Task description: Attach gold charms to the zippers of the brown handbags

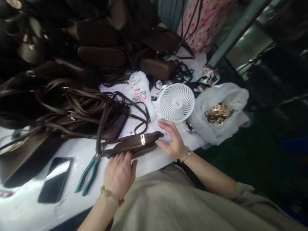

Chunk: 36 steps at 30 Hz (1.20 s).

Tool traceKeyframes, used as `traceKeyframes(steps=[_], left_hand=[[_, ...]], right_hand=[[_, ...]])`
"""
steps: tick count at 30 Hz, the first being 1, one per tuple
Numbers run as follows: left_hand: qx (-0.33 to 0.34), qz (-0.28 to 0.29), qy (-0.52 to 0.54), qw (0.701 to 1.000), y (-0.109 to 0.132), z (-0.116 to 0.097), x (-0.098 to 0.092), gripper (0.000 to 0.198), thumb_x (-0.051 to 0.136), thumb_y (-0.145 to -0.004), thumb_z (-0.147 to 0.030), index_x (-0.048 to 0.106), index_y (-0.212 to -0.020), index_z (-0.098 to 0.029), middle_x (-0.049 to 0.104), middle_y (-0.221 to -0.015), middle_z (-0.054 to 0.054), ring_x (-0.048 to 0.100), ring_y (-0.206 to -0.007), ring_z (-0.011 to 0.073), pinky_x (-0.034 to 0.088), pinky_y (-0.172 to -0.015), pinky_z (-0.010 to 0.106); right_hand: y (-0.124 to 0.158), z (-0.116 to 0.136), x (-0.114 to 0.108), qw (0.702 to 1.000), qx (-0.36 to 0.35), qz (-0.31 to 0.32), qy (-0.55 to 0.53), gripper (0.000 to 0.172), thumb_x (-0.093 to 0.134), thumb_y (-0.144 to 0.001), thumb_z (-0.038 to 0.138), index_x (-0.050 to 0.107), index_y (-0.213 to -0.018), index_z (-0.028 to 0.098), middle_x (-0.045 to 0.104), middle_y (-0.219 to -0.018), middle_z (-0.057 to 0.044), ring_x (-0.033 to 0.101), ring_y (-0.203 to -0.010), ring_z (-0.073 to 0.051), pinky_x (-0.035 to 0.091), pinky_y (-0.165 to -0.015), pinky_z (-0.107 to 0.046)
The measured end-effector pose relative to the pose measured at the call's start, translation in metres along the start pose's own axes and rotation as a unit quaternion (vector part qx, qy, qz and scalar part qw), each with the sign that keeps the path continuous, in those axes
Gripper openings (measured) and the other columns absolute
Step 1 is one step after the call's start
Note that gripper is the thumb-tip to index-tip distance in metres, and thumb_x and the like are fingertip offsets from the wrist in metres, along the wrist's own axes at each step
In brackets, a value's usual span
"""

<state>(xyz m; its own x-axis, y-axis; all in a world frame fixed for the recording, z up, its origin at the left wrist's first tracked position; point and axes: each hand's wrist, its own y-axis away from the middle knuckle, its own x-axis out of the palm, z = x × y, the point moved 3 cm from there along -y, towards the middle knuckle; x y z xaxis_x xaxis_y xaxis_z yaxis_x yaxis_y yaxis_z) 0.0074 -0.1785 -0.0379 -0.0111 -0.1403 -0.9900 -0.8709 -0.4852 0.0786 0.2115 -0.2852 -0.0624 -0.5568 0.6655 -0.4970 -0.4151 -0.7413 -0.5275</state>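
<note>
A dark brown handbag (128, 145) with a gold-coloured metal clasp lies at the table's front edge. My left hand (120, 174) grips its near side, with the fingertips hidden against the bag. At the bag's right end is my right hand (173, 142), thumb and fingers apart, the thumb close to or touching the bag's tip. A strap rises from the bag's left end. Teal-handled pliers (88, 176) lie left of my left hand, their jaws partly hidden by the bag. Just beyond my right hand stands a white fan (176, 102).
Brown bags (102, 56) and tangled straps (83, 102) pile up at the back and left. A phone (55, 179) lies on the white table (24, 214). At right, a plastic bag (233, 95) holds gold-coloured metal pieces. A person in patterned clothing (205, 12) is beyond the table.
</note>
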Motion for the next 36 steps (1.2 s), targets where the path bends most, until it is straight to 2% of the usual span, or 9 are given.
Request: traceKeyframes(steps=[2,5,10,16,23,27,30,33,36], left_hand=[[-0.007,0.016,-0.020,1.000,0.005,0.005,-0.001,0.029,0.043,-0.096,-0.035,0.061,-0.100,-0.013,0.067,-0.085,0.012,0.066,-0.083,0.0290,0.047,-0.075,0.040],[-0.008,0.028,-0.024,0.999,0.009,0.008,-0.003,0.034,0.041,-0.096,-0.040,0.061,-0.103,-0.013,0.069,-0.083,0.011,0.068,-0.080,0.0285,0.049,-0.072,0.039],[-0.012,0.032,-0.019,0.999,0.006,0.004,-0.003,0.038,0.038,-0.096,-0.045,0.061,-0.099,-0.015,0.071,-0.084,0.012,0.069,-0.081,0.0291,0.050,-0.072,0.039],[-0.017,0.015,-0.025,0.999,0.001,0.009,-0.001,0.040,0.037,-0.096,-0.046,0.061,-0.101,-0.014,0.071,-0.094,0.014,0.068,-0.090,0.0313,0.048,-0.074,0.041],[-0.026,0.039,-0.021,0.999,-0.001,0.013,0.003,0.041,0.037,-0.097,-0.047,0.062,-0.095,-0.014,0.073,-0.089,0.013,0.070,-0.088,0.0317,0.045,-0.075,0.042],[-0.029,0.028,-0.007,0.999,-0.003,0.013,0.003,0.041,0.039,-0.097,-0.048,0.062,-0.096,-0.014,0.073,-0.092,0.013,0.069,-0.091,0.0321,0.045,-0.076,0.043],[-0.036,0.015,0.007,0.999,-0.005,0.012,0.005,0.040,0.042,-0.096,-0.047,0.062,-0.101,-0.013,0.072,-0.095,0.014,0.068,-0.095,0.0320,0.044,-0.080,0.043],[-0.049,0.013,0.022,0.998,-0.008,0.010,0.006,0.036,0.047,-0.094,-0.046,0.062,-0.101,-0.014,0.072,-0.096,0.013,0.067,-0.096,0.0312,0.043,-0.083,0.043],[-0.066,0.015,0.040,0.997,-0.012,0.009,0.005,0.032,0.050,-0.093,-0.044,0.061,-0.099,-0.015,0.071,-0.094,0.012,0.065,-0.096,0.0302,0.042,-0.083,0.043]], right_hand=[[0.013,-0.015,-0.034,0.989,0.038,-0.111,0.094,0.034,0.058,-0.086,0.030,0.056,-0.120,0.026,0.061,-0.119,-0.013,0.059,-0.115,-0.031,0.050,-0.098,-0.054],[0.027,-0.057,-0.105,0.930,0.156,-0.236,0.235,0.017,0.044,-0.091,0.029,0.058,-0.099,0.025,0.063,-0.101,-0.013,0.060,-0.104,-0.029,0.050,-0.094,-0.051],[0.012,-0.136,-0.197,0.916,0.243,-0.136,0.289,0.006,0.057,-0.078,0.023,0.063,-0.081,0.024,0.065,-0.091,-0.009,0.059,-0.093,-0.028,0.048,-0.093,-0.049],[-0.010,-0.182,-0.208,0.883,0.371,-0.070,0.279,0.021,0.077,-0.064,0.029,0.057,-0.067,0.022,0.063,-0.075,-0.009,0.056,-0.097,-0.030,0.035,-0.097,-0.049],[-0.010,-0.142,-0.215,0.900,0.330,-0.183,0.217,0.025,0.074,-0.068,0.033,0.050,-0.064,0.024,0.067,-0.078,-0.012,0.058,-0.091,-0.030,0.042,-0.088,-0.045],[0.004,-0.089,-0.198,0.918,0.323,-0.206,0.104,0.031,0.074,-0.071,0.041,0.050,-0.079,0.023,0.067,-0.080,-0.008,0.064,-0.079,-0.026,0.051,-0.075,-0.041],[0.010,-0.045,-0.142,0.918,0.358,-0.095,-0.144,0.046,0.075,-0.073,0.036,0.050,-0.110,0.027,0.068,-0.083,-0.001,0.069,-0.078,-0.022,0.056,-0.075,-0.039],[0.022,-0.002,-0.069,0.801,0.436,0.063,-0.404,0.061,0.078,-0.073,0.029,0.049,-0.127,0.029,0.067,-0.083,0.002,0.069,-0.077,-0.017,0.057,-0.076,-0.035],[0.035,0.024,-0.010,0.721,0.483,0.152,-0.473,0.043,0.076,-0.078,0.039,0.061,-0.114,0.021,0.065,-0.083,0.000,0.069,-0.077,-0.015,0.057,-0.077,-0.032]])
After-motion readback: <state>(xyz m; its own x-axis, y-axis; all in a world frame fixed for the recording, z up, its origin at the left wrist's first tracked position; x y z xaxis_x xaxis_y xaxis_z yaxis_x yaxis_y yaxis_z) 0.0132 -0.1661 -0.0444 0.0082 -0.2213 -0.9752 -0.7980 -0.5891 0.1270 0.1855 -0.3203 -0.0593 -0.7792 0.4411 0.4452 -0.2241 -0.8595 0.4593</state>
